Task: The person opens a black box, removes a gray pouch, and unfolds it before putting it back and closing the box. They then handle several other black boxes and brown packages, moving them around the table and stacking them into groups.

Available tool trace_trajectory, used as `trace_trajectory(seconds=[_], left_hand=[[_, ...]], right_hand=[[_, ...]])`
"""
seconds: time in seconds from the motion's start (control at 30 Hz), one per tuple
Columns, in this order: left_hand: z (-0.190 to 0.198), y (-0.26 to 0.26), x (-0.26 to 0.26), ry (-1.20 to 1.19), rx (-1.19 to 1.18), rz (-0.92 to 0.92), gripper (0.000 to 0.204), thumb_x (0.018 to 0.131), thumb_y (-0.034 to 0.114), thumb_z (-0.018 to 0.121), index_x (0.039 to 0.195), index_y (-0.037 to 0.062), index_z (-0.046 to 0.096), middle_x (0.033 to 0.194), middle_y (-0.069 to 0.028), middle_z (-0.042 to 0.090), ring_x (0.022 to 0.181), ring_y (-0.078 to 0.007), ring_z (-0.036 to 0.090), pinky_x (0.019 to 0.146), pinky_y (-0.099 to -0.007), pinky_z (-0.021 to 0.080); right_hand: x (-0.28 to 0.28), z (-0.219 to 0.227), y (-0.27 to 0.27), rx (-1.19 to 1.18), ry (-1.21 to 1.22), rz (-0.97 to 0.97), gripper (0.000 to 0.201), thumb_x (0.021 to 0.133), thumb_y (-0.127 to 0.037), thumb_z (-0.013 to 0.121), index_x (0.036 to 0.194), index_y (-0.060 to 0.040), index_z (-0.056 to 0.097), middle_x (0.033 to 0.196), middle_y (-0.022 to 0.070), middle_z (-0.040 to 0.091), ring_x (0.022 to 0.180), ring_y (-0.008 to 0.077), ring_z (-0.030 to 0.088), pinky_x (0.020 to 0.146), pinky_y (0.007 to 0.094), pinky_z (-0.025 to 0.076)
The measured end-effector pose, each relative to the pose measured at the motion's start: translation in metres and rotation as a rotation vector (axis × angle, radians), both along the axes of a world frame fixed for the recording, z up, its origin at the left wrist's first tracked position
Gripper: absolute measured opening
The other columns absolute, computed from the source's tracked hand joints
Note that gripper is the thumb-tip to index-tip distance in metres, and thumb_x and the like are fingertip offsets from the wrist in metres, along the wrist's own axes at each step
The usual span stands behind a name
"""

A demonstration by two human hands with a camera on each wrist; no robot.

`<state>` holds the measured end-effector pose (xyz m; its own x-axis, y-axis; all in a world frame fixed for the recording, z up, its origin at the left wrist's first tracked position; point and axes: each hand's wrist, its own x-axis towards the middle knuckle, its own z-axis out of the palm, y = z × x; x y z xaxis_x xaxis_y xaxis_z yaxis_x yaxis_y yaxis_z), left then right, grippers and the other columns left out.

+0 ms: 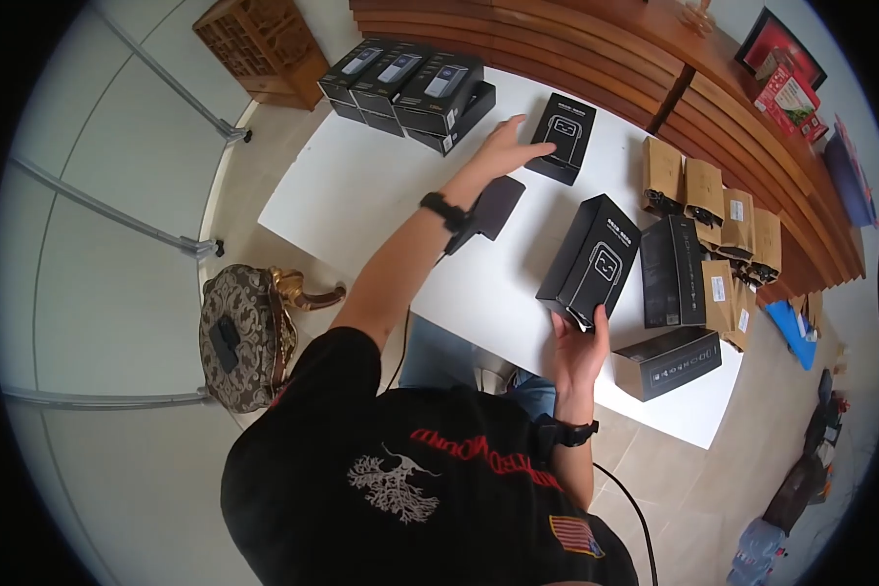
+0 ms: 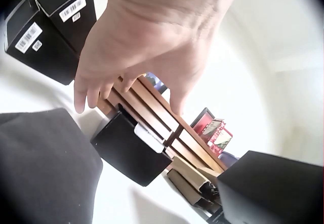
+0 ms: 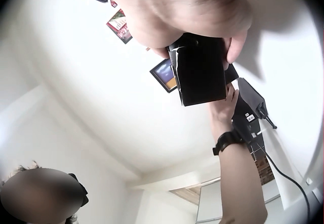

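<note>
My left hand (image 1: 508, 151) reaches out over the far part of the table, fingers extended and thumb spread. In the head view its thumb overlaps a black box (image 1: 561, 146) with a white line drawing on top. The left wrist view shows the same box (image 2: 129, 145) beyond the fingertips, with a gap between. Nearer the front edge, my right hand (image 1: 581, 354) grips the close end of a second black box (image 1: 604, 249), printed alike and tilted. In the right wrist view, thumb and fingers lie along opposite sides of this box (image 3: 200, 74), its edge looking worn.
Several black boxes (image 1: 439, 83) are stacked at the far left of the white table (image 1: 332, 195). A dark flat device (image 1: 498, 207) with a cable stands under the left forearm. To the right are black boxes (image 1: 672, 273) and brown cardboard packs (image 1: 737, 220). A wooden slatted cabinet (image 1: 518, 44) stands behind.
</note>
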<state>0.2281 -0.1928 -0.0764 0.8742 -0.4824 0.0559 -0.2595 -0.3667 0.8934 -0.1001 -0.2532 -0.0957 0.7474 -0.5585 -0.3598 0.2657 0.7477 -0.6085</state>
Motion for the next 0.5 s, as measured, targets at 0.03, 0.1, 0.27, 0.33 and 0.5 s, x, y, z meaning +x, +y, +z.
trace_trajectory(seconds=[0.03,0.1,0.27,0.33,0.5], left_hand=[[-0.008,-0.01,0.007,0.042,-0.015,0.016,0.092,0.071,0.04,0.081,0.14,-0.0053,0.041,0.139,-0.026,0.048,0.124,-0.0348,0.052,0.101,-0.0384,0.044],[-0.015,-0.02,0.009,0.013,0.02,-0.078,0.094,0.071,0.041,0.08,0.14,-0.0071,0.039,0.132,-0.0248,0.055,0.119,-0.0324,0.057,0.1,-0.0376,0.045],[-0.036,-0.022,0.002,-0.01,0.004,-0.092,0.082,0.077,0.024,0.079,0.141,-0.0058,0.037,0.125,-0.0225,0.06,0.114,-0.0287,0.06,0.096,-0.0341,0.048],[-0.049,-0.02,0.006,-0.035,-0.015,-0.114,0.078,0.077,0.022,0.078,0.14,-0.0048,0.039,0.125,-0.0216,0.06,0.113,-0.0281,0.061,0.095,-0.0341,0.048],[-0.057,0.007,0.007,-0.208,0.145,-0.082,0.07,0.076,0.025,0.076,0.136,0.0042,0.046,0.127,-0.0227,0.057,0.118,-0.0362,0.055,0.099,-0.0419,0.045]], right_hand=[[0.001,0.002,0.001,0.002,-0.001,0.002,0.045,0.094,-0.034,0.06,0.129,-0.0069,0.053,0.118,0.0079,0.063,0.102,0.0212,0.062,0.087,0.0336,0.053],[0.0,0.003,0.002,0.001,-0.008,0.007,0.045,0.094,-0.034,0.06,0.129,-0.0073,0.052,0.119,0.0077,0.063,0.104,0.021,0.061,0.087,0.0335,0.052],[-0.013,-0.008,-0.003,-0.062,0.074,0.01,0.044,0.094,-0.036,0.061,0.128,-0.0092,0.054,0.117,0.006,0.063,0.101,0.0193,0.061,0.082,0.0316,0.051],[-0.016,-0.009,-0.002,-0.072,0.117,0.021,0.043,0.094,-0.037,0.061,0.127,-0.0099,0.054,0.116,0.0057,0.064,0.101,0.0189,0.061,0.081,0.0307,0.051],[-0.007,-0.012,-0.005,-0.144,0.111,0.08,0.039,0.094,-0.037,0.06,0.124,-0.0121,0.055,0.113,0.0033,0.065,0.1,0.0162,0.061,0.078,0.0293,0.05]])
